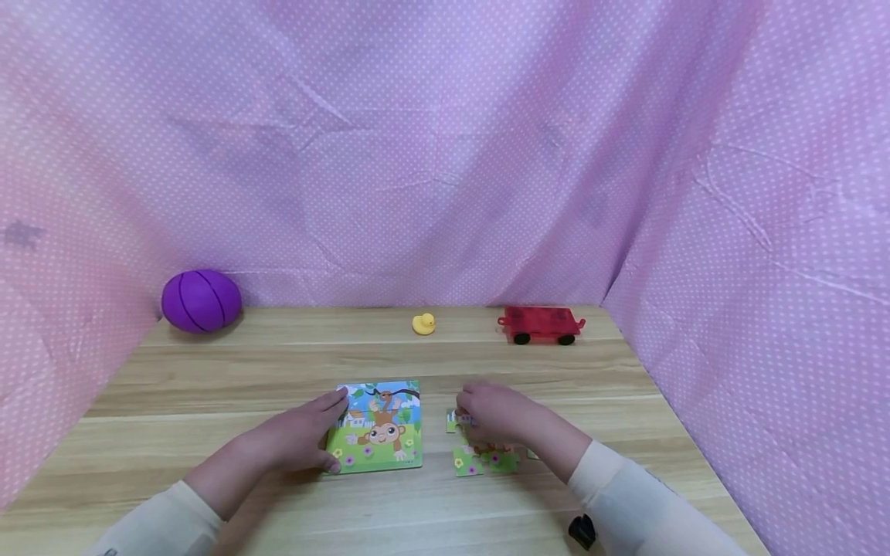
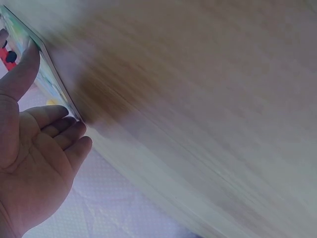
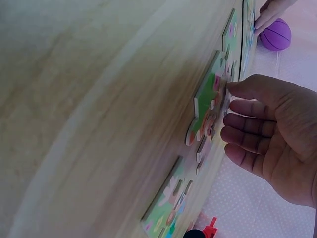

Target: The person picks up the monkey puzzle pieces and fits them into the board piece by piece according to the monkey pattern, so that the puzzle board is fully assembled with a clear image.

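A square monkey jigsaw puzzle (image 1: 375, 457) lies flat on the table, its picture showing a monkey hanging from a branch. My left hand (image 1: 292, 439) rests along its left side; in the left wrist view the thumb (image 2: 27, 69) lies at one edge and loosely bent fingers touch another. To the right are several loose puzzle pieces (image 1: 468, 462). My right hand (image 1: 504, 415) reaches over them, hiding some. In the right wrist view its fingers (image 3: 247, 130) are loosely bent, the thumb tip close to a green piece (image 3: 205, 96). No piece shows between them.
At the back stand a purple ball (image 1: 202, 301), a small yellow duck (image 1: 423, 324) and a red toy wagon (image 1: 541, 322). Pink dotted cloth (image 1: 431, 154) hangs behind and at both sides. A black object (image 1: 582, 531) is beside my right sleeve.
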`<control>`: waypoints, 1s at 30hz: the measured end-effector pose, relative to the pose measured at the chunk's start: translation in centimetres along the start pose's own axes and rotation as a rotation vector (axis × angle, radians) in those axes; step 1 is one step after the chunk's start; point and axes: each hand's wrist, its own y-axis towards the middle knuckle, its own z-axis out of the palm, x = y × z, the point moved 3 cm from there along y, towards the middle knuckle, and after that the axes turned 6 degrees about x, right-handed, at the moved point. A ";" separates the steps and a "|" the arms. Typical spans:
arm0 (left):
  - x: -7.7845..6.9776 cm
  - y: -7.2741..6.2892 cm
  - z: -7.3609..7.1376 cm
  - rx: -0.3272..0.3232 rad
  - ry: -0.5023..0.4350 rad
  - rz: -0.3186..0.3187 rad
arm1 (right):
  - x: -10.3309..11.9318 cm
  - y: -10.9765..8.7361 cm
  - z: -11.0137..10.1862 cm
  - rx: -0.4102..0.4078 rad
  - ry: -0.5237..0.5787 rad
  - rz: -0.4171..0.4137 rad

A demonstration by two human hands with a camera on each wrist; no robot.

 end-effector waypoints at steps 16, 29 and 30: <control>0.3 0.2 0.4 -0.004 -0.004 -0.031 | 4.2 2.7 -3.0 -0.154 -0.123 -0.215; 0.3 -0.1 0.2 -0.047 0.014 0.011 | 9.5 7.3 -2.3 -0.137 -0.215 -0.324; 0.3 -0.1 0.2 -0.055 0.016 0.021 | 9.8 7.7 -2.1 -0.138 -0.224 -0.333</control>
